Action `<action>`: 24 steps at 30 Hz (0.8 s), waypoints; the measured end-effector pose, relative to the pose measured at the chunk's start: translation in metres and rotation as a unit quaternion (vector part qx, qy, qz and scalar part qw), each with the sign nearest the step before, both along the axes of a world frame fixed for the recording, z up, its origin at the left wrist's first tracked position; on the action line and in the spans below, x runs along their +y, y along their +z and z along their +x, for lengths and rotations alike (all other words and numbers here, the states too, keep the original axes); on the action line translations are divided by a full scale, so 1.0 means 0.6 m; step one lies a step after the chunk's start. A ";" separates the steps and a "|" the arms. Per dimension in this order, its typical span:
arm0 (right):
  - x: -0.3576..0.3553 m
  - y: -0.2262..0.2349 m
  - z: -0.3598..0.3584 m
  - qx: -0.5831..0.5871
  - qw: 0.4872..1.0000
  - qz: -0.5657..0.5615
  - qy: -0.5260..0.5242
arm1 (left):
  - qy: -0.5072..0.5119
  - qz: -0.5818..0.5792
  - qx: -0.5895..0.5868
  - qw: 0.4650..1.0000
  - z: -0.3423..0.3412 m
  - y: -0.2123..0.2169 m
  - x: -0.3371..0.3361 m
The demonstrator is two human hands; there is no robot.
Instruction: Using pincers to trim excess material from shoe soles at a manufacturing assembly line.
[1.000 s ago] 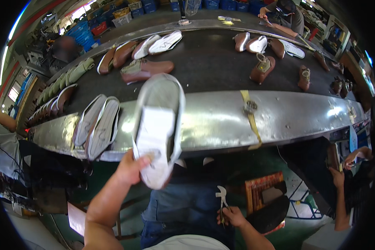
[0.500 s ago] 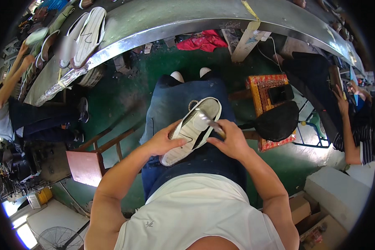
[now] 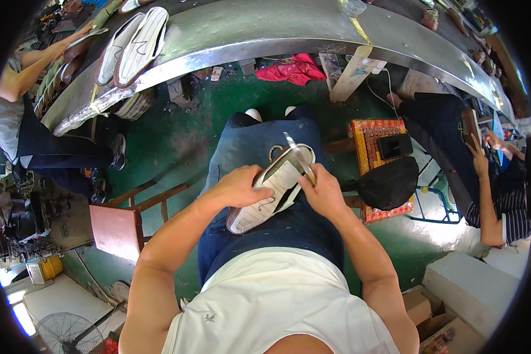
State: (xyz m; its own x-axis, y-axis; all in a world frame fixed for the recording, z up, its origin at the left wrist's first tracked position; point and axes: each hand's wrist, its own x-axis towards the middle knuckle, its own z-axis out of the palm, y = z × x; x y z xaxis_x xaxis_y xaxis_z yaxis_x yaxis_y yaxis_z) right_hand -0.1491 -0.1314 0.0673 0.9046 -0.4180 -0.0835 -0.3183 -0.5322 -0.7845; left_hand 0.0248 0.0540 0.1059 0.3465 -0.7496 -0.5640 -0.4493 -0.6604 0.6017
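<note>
1. The white shoe [image 3: 271, 192] lies on the person's lap, sole side turned up and toe pointing away toward the conveyor table [image 3: 265, 29].
2. The left hand [image 3: 237, 186] is wrapped over the shoe's near side, fingers curled and pressed down to hold it steady.
3. The right hand [image 3: 321, 190] is closed around the handle of a thin metal blade [image 3: 298, 156], whose tip stands above the toe end of the sole.
4. To do this well, I judge that the left hand should keep the shoe pinned firmly against the thigh while the blade runs along the sole edge in short strokes, angled away from the holding fingers.
5. Keeping the blade shallow would likely spare the upper from nicks.
6. Compared with half a second ago, the shoe sits in much the same place on the lap, but the blade now rises clear above the toe instead of lying low across the sole.
7. A second ago the left hand held the shoe up near the table; it is now down on the lap.
8. A wooden stool [image 3: 124, 221] stands at the person's left, and two pale soles [image 3: 133, 38] rest on the table's edge.
</note>
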 end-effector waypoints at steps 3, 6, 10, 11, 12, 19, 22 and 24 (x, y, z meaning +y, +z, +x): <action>-0.024 0.034 -0.055 0.072 0.996 0.059 0.012 | 0.008 -0.011 -0.011 1.000 0.009 -0.032 -0.016; -0.051 0.056 -0.096 0.139 0.984 0.068 0.089 | 0.063 -0.079 0.064 0.993 0.011 -0.058 -0.018; -0.069 0.069 -0.101 0.210 0.950 0.104 0.207 | 0.077 -0.061 0.099 0.990 0.014 -0.071 -0.020; -0.074 0.071 -0.095 0.234 0.940 0.109 0.223 | 0.077 -0.057 0.102 0.990 0.015 -0.073 -0.022; -0.080 0.070 -0.088 0.236 0.939 0.110 0.224 | 0.077 -0.052 0.105 0.990 0.016 -0.075 -0.024; -0.107 0.064 -0.066 0.333 0.888 0.205 0.240 | 0.080 -0.047 0.097 0.991 0.022 -0.077 -0.018; -0.112 0.046 -0.077 0.286 0.856 0.389 0.185 | 0.078 -0.055 0.128 0.987 0.028 -0.068 -0.013; -0.106 0.034 -0.085 0.247 0.820 0.499 0.132 | 0.062 -0.067 0.149 0.985 0.032 -0.073 -0.012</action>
